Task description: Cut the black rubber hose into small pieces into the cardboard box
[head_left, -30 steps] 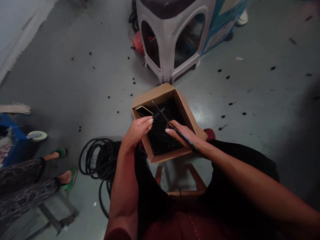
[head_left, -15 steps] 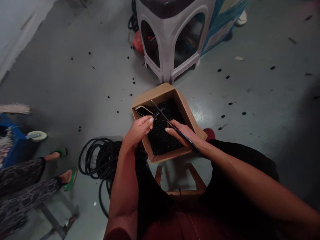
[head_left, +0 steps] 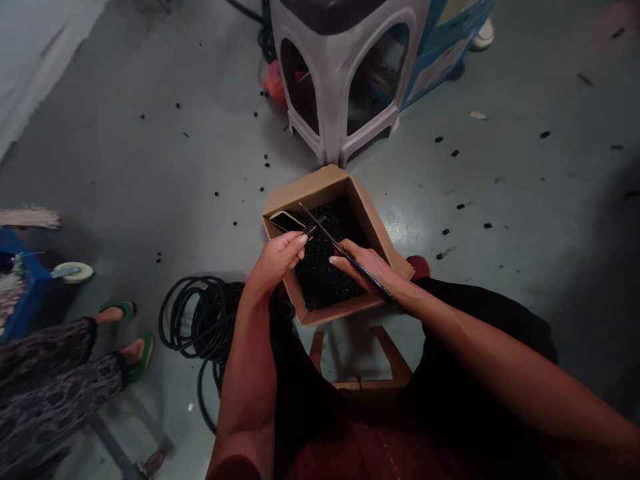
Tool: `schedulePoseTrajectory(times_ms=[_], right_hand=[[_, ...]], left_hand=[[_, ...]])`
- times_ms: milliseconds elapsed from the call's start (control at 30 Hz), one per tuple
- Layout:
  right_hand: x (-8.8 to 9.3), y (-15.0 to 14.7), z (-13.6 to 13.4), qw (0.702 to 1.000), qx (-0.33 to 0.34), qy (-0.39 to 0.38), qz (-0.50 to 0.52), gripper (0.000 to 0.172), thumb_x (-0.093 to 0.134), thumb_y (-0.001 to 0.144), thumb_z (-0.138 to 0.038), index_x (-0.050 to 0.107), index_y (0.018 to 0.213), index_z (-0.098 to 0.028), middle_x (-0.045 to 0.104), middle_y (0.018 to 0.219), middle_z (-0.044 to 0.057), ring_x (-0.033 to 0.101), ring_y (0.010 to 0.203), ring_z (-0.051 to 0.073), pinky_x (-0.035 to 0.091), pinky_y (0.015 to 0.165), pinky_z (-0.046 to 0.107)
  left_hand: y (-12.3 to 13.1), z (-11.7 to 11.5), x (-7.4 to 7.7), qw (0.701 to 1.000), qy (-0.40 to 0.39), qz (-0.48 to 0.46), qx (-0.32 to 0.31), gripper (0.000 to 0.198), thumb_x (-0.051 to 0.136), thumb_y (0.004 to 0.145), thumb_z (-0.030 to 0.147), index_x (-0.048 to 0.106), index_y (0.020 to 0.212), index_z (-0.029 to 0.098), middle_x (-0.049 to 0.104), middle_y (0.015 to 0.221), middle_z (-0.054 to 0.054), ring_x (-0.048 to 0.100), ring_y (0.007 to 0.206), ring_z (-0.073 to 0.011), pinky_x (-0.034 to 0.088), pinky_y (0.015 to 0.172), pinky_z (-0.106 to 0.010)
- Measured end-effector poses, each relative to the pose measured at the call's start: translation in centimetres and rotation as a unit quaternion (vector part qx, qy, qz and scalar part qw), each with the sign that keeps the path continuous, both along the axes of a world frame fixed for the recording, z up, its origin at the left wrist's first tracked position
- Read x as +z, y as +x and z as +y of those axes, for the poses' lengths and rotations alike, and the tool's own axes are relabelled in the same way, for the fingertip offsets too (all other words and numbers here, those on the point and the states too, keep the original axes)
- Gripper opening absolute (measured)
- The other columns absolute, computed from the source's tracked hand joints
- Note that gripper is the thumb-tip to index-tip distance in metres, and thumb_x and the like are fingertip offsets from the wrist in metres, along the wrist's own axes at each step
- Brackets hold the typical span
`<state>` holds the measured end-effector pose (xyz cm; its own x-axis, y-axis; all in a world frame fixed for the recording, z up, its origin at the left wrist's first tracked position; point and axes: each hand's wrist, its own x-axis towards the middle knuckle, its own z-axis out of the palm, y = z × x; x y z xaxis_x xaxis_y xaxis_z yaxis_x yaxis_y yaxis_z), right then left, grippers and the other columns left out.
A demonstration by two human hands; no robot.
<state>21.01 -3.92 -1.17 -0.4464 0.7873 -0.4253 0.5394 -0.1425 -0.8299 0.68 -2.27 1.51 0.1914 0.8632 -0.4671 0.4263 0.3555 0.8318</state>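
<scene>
In the head view, the left hand (head_left: 277, 261) has its fingers together, pinching a short ribbed black piece (head_left: 316, 227). The right hand (head_left: 363, 267) clamps a long thin black tool (head_left: 345, 255), its tip pointing toward 11 o'clock. Both hands sit over a brown cardboard box (head_left: 310, 190) filled with small black pieces (head_left: 325, 273), with a flat gold-edged phone (head_left: 286, 221) inside. A white plastic stool (head_left: 335, 80) stands at 12 o'clock; a coil of black cable (head_left: 200, 320) lies at 8 o'clock.
</scene>
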Motion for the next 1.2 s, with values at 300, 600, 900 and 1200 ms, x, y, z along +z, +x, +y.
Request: schedulePoseTrajectory(times_ms=[300,600,900,1200], right_hand=[[-0.5,0.0,0.1,1.000,0.015,0.001,-0.015,0.024,0.044,0.088,-0.045,0.042,0.082,-0.022,0.058,0.075,0.003,0.052,0.064,0.017,0.034,0.060,0.029],[0.6,0.2,0.4,0.998,0.028,-0.055,-0.012,0.034,0.042,0.092,-0.046,0.051,0.110,-0.019,0.066,0.101,0.013,0.061,0.090,0.025,0.041,0.073,0.033],[0.1,0.3,0.8,0.996,0.044,-0.059,-0.051,0.035,0.043,0.091,-0.049,0.051,0.107,-0.019,0.066,0.093,0.010,0.061,0.083,0.025,0.040,0.070,0.033],[-0.2,0.3,0.8,0.995,0.035,-0.047,-0.086,0.029,0.044,0.089,-0.050,0.051,0.091,-0.021,0.061,0.073,0.005,0.054,0.062,0.019,0.034,0.058,0.029]], left_hand=[[-0.6,0.0,-0.4,0.999,0.001,0.036,-0.018,0.035,0.046,0.089,0.045,0.053,0.070,0.016,0.044,0.059,0.004,0.036,0.051,-0.0076,0.028,0.050,-0.021],[-0.5,0.2,-0.6,0.977,0.079,0.185,-0.077,0.034,0.048,0.088,0.038,0.071,0.100,0.017,0.073,0.094,-0.005,0.064,0.085,-0.0190,0.046,0.078,-0.028],[0.0,0.1,-0.7,0.962,0.100,0.237,-0.094,0.034,0.052,0.089,0.031,0.071,0.113,0.015,0.070,0.116,-0.009,0.065,0.108,-0.0250,0.045,0.096,-0.037],[-0.4,0.1,-1.1,0.951,0.107,0.275,-0.090,0.034,0.052,0.089,0.031,0.070,0.114,0.018,0.070,0.118,-0.009,0.064,0.109,-0.0258,0.045,0.096,-0.038]])
